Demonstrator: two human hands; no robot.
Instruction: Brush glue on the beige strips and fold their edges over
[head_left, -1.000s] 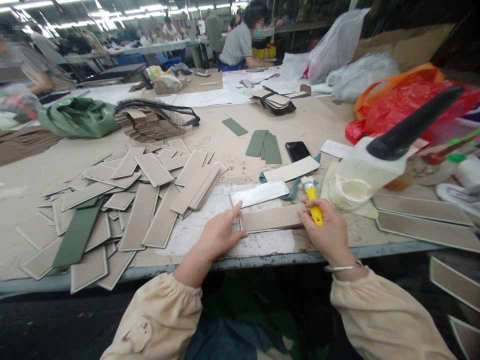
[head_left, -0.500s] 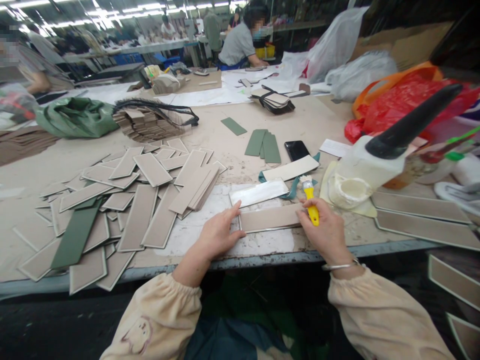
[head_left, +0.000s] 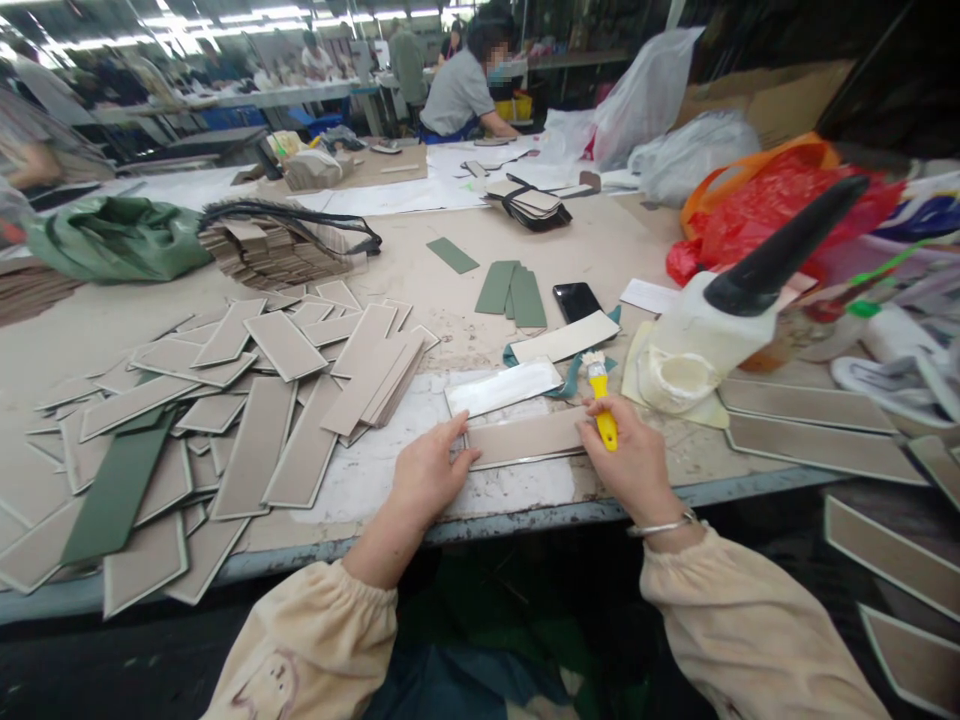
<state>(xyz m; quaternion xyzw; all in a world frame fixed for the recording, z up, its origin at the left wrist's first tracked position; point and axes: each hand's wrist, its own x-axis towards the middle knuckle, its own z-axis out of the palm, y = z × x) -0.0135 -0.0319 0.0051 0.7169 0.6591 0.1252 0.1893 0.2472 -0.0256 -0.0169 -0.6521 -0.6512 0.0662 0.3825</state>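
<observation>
A beige rectangular panel with pale edges (head_left: pixel 525 437) lies on the white, glue-stained patch in front of me. My left hand (head_left: pixel 431 468) rests at its left end, thumb and fingers apart and touching the edge. In my right hand (head_left: pixel 631 462) is a yellow-handled brush (head_left: pixel 602 400), bristles pointing away from me and whitish at the tip. The fingertips of that hand also touch the panel's right end. Just behind the panel lies a glossy white strip (head_left: pixel 504 386). Further back, a cream strip (head_left: pixel 566 337) lies over teal scraps.
Loose beige panels (head_left: pixel 255 440) pile up at left, with a dark green strip (head_left: pixel 120 485) on top. A white glue bottle with black nozzle (head_left: pixel 694 335) stands at right. Beyond are a phone (head_left: pixel 576 301), green pieces (head_left: pixel 511 292) and a red bag (head_left: pixel 787 205). A co-worker (head_left: pixel 461 90) sits behind.
The whole view has shifted, so things on the table appear further left. Both hands keep nearly the same place on the panel, and the brush is still held.
</observation>
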